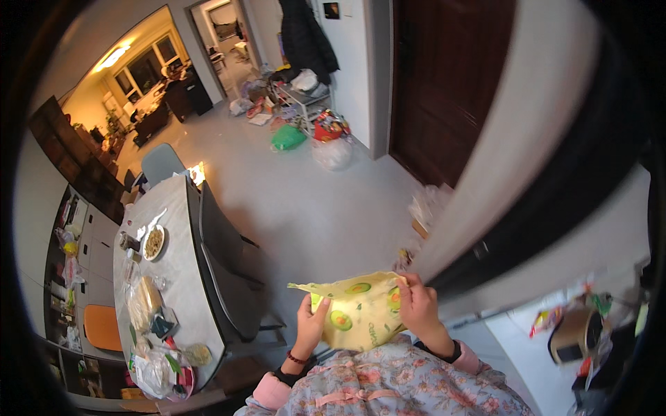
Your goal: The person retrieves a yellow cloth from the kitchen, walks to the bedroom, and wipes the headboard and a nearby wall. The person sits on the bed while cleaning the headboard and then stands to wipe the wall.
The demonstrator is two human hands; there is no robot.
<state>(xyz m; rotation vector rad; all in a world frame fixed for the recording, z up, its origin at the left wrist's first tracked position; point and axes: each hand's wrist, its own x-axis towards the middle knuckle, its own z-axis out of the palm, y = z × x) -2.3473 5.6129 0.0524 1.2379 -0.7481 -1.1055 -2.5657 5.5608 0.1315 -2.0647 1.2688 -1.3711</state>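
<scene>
Between my two hands, in front of my floral apron (pixel 395 385), is a pale yellow cloth (pixel 359 320) printed with green avocados and some lettering. My left hand (pixel 311 320) pinches its left side, thumb on the near face. At the upper right corner, my right hand (pixel 420 307) grips the cloth with bent fingers. The top edge runs nearly straight between the hands, and its left tip sticks out past my left hand. Whether the cloth is a single layer or folded cannot be told.
To my left stands a grey dining table (pixel 182 281) with a plate of food (pixel 154 243), jars and plastic bags. Dark chairs (pixel 229 291) line its near side. Bags (pixel 333 151) lie on the floor ahead. A gold-coloured appliance (pixel 575 335) stands at right on a white counter (pixel 520 338).
</scene>
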